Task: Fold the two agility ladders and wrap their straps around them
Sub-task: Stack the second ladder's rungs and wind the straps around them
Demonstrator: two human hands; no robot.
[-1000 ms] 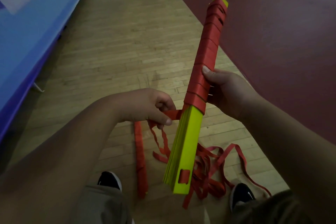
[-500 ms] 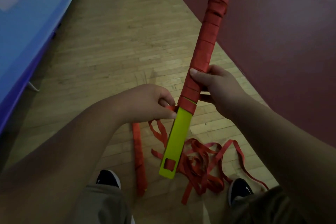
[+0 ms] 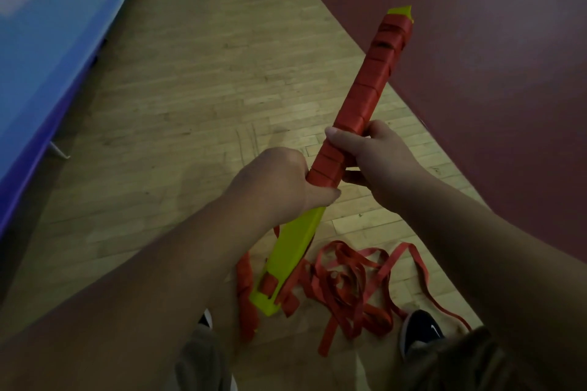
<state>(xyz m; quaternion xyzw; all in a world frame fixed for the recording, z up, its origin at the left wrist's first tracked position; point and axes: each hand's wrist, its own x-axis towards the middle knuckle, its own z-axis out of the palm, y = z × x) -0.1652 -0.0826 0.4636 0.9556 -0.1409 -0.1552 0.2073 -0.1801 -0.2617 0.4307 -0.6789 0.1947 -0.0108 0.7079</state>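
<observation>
Hands first: both grip the folded agility ladder (image 3: pixel 333 168), a yellow-green stack of rungs held slanting in the air above the wooden floor (image 3: pixel 190 105), its far end raised toward the dark red mat (image 3: pixel 476 73) and its near end dipping toward the person's feet. The upper two thirds of the ladder are bound in turns of red strap (image 3: pixel 368 89); only a yellow tip pokes out past the top of the binding, and the lower third is bare yellow with a small red tab near its bottom end.

The left hand (image 3: pixel 279 181) is closed around the ladder right where the wrapping stops, its fingers curled tight on the stack and the thumb lying across the last red turn. The right hand (image 3: pixel 374 155) holds the ladder just above the left, nearly touching it, with its thumb pressed flat on the wrapped face and its fingers (image 3: pixel 352 174) folded around the underside.

Below the ladder's lower end, a loose tangle of red strap (image 3: pixel 346 289) sprawls on the floor between two dark shoes (image 3: pixel 419 330), and a straighter strip runs down beside the ladder's left edge. Away to the ladder's left, a blue padded panel (image 3: pixel 47 41) edges the floor.
</observation>
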